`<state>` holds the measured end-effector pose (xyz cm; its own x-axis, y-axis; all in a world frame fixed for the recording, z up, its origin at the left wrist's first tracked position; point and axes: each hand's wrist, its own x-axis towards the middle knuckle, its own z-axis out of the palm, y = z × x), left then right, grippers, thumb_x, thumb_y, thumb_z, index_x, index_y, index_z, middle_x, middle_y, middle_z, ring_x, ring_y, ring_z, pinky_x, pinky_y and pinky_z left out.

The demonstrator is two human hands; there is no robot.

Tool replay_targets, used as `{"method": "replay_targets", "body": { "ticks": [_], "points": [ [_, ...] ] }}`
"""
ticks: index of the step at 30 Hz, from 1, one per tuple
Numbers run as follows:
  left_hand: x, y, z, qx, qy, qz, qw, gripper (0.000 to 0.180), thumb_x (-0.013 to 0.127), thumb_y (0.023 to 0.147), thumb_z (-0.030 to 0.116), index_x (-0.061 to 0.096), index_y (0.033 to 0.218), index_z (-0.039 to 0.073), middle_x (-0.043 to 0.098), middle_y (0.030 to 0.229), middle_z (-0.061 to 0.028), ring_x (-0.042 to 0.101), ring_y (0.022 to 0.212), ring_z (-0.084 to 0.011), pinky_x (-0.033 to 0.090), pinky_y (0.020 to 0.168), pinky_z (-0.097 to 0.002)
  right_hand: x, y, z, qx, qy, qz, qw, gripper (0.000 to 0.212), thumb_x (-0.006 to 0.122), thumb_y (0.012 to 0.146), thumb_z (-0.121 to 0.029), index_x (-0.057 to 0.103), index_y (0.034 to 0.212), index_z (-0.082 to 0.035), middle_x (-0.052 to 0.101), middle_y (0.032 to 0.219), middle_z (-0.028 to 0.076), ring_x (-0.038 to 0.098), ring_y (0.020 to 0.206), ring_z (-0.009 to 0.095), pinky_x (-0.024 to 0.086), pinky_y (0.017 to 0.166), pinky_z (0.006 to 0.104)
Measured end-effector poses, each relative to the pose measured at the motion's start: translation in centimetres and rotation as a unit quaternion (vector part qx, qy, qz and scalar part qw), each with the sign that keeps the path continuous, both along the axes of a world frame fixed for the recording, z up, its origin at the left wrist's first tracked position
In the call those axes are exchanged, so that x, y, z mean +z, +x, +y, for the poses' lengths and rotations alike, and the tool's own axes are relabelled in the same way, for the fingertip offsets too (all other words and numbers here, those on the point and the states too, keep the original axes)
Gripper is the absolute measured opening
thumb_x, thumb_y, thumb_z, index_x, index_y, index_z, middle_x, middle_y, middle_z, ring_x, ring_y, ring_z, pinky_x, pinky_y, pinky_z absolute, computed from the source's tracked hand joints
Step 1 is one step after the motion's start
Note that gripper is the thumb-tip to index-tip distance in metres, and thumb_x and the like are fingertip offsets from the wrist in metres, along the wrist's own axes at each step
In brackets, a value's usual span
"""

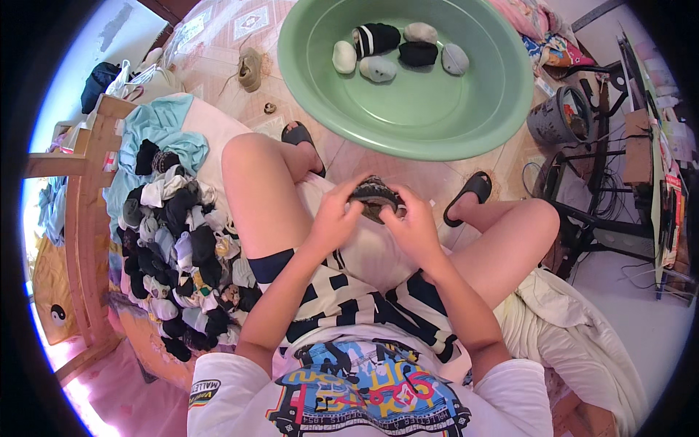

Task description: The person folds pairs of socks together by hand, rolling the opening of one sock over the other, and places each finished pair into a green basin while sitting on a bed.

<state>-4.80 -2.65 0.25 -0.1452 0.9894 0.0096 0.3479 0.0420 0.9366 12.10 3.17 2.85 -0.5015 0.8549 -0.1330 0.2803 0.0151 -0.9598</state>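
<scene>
Between my knees, my left hand [338, 217] and my right hand [415, 227] both grip a dark patterned sock [375, 195], thumbs pressed to its near side. Its opening seems to face me, partly covered by my fingers. Ahead, a large green basin [408, 124] holds several rolled socks, among them a black one with white stripes [378, 39], a plain black one [418, 54] and a white one [344, 57]. To my left lies a big heap of socks [182, 247] in black, white and grey, beside a light blue cloth [167, 124].
A wooden bed frame [84, 233] stands at the left. On the tiled floor rests a beige shoe [250, 70]. At the right are a grey bin [559, 120], a black chair [615, 233] with cables, and a cream cloth [568, 335]. I wear dark slippers [472, 195].
</scene>
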Motion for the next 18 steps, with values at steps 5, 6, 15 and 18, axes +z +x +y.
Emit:
{"method": "replay_targets", "body": {
  "ticks": [5,6,15,18],
  "points": [
    [-0.1,0.5,1.0,0.114,-0.039,-0.337,0.934,0.043,0.038,0.087,-0.004,0.052,0.127,-0.006,0.062,0.12,-0.0168,0.06,0.112,-0.0211,0.047,0.098,-0.033,-1.2,-0.8,0.5,-0.046,-0.198,0.151,0.967,0.028,0.055,0.084,-0.002,0.063,0.11,0.005,0.067,0.102,0.008,0.063,0.093,0.016,0.049,0.085,0.028],
    [0.4,0.7,1.0,0.157,-0.083,-0.425,0.888,0.041,0.035,0.089,-0.004,0.052,0.125,-0.005,0.061,0.12,-0.0167,0.061,0.109,-0.0227,0.046,0.099,-0.032,-1.3,-0.9,0.6,-0.056,-0.249,0.189,0.948,0.028,0.053,0.084,-0.002,0.063,0.11,0.005,0.067,0.103,0.006,0.062,0.094,0.016,0.048,0.087,0.0279],
    [1.0,-0.8,1.0,0.028,-0.13,-0.617,0.776,0.035,0.042,0.092,0.013,0.051,0.124,0.001,0.061,0.116,-0.0118,0.06,0.107,-0.0197,0.049,0.092,-0.0331,-1.0,-0.7,0.6,-0.068,-0.432,0.3,0.848,0.037,0.041,0.094,-0.014,0.052,0.127,-0.002,0.059,0.121,0.007,0.055,0.109,0.014,0.043,0.096,0.0304],
    [0.1,-0.8,0.7,0.07,-0.122,-0.544,0.827,0.031,0.045,0.094,0.017,0.052,0.122,0.004,0.061,0.113,-0.0087,0.06,0.104,-0.0182,0.048,0.091,-0.0323,-0.9,-1.5,0.0,-0.134,-0.276,0.217,0.927,0.038,0.041,0.101,-0.029,0.05,0.128,-0.003,0.057,0.121,0.005,0.053,0.112,0.013,0.042,0.096,0.0293]
  ]
}}
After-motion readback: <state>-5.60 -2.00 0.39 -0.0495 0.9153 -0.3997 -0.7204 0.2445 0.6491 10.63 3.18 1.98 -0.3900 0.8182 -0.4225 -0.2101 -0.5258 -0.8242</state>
